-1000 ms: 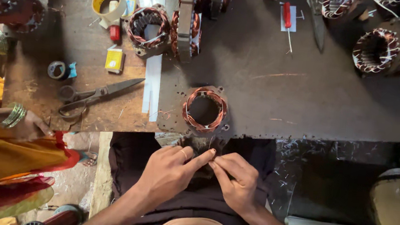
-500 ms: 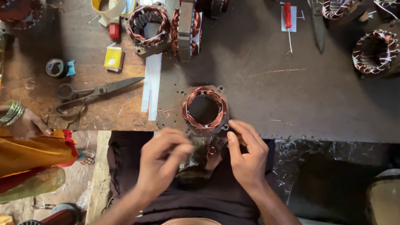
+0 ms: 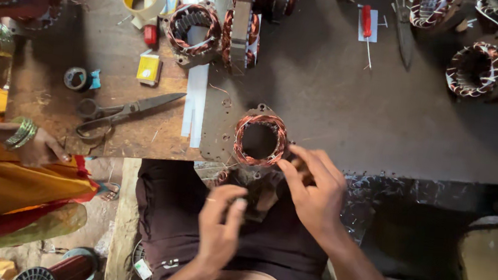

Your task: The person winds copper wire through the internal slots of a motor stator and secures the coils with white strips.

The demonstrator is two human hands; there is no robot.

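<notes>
Coil (image 3: 259, 140) wound, sits at worktop (image 3: 384, 122) edge; right hand (image 3: 311, 188) fingers spread touching its 4 o'clock side. Left hand (image 3: 221, 219) pinched, contents unclear.

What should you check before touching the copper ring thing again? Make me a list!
1. Right hand steadying the copper-wound stator: ok, fingertips at its edge.
2. Left hand gripping wire: cannot tell, blurred.
3. Stator fully on the table: not ok, it sits at the front edge.
4. Scissors away from both hands: ok.
5. Neighbour's hand away from the stator: ok.
</notes>
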